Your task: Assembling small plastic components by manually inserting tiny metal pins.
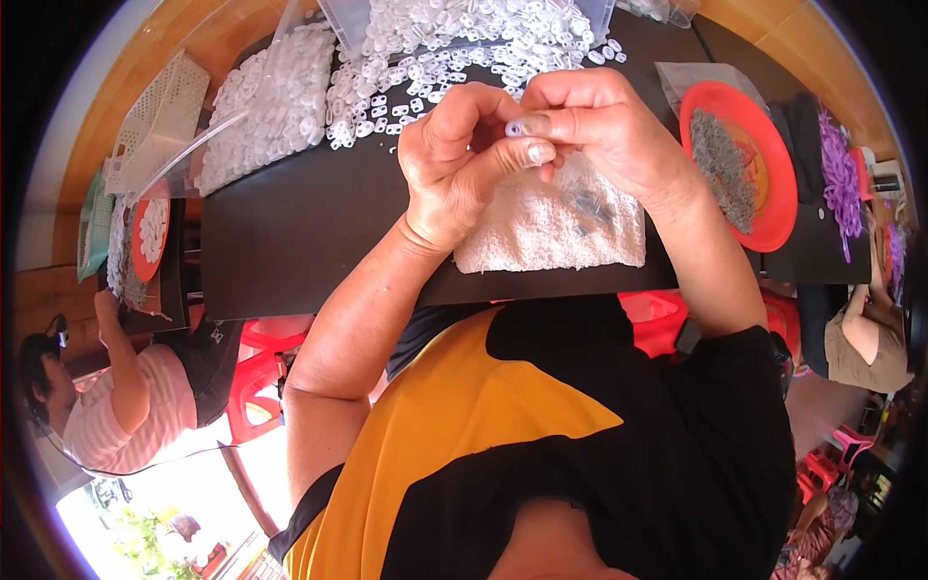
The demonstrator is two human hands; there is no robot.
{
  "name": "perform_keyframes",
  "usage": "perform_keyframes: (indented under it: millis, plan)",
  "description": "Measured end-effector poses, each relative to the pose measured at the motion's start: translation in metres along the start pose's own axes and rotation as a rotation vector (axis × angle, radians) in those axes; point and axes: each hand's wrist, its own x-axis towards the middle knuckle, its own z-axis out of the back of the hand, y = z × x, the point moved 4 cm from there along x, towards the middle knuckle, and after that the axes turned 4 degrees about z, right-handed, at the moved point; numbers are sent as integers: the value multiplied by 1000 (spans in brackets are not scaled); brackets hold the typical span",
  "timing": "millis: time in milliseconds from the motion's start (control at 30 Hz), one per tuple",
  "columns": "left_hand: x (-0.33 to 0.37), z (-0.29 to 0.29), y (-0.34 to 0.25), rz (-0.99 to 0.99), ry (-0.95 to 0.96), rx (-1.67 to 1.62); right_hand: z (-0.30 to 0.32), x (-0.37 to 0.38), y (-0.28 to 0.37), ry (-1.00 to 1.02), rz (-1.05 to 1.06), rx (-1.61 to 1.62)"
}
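Observation:
My left hand [454, 162] and my right hand [607, 130] meet above a white towel [551, 246], fingertips pinched together. Whatever they pinch is mostly hidden by the fingers and too small to name. Several small greyish metal-looking pieces [592, 208] lie on the towel below my right hand. Beyond my hands, small white oval plastic pieces with holes [387, 97] spread loosely over the dark table [280, 246].
A clear bin [338, 24] heaped with white pieces stands at the back, a full clear bag [266, 111] at its left. On the right, a red-orange basin [781, 184] holds a grey heap [723, 169] near purple strips [839, 174]. Other people sit left [145, 396] and right [870, 338].

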Motion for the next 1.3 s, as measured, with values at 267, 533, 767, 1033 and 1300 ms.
perform_keyframes:
  millis: [267,533,767,1033,1300]
  plan:
    - [5,5,-3,184,-121,-100,10,10,2,22,71,-98]
    - [48,112,-122,-181,-649,476,33,-4,21,72,29,-975]
    - [64,174,-115,-187,-700,1256,27,0,-15,59,264,-1349]
    - [20,41,-19,161,27,547,18,5,-3,-57,238,-1201]
    - [22,16,45,13,421,1150,22,7,-10,-55,262,-1196]
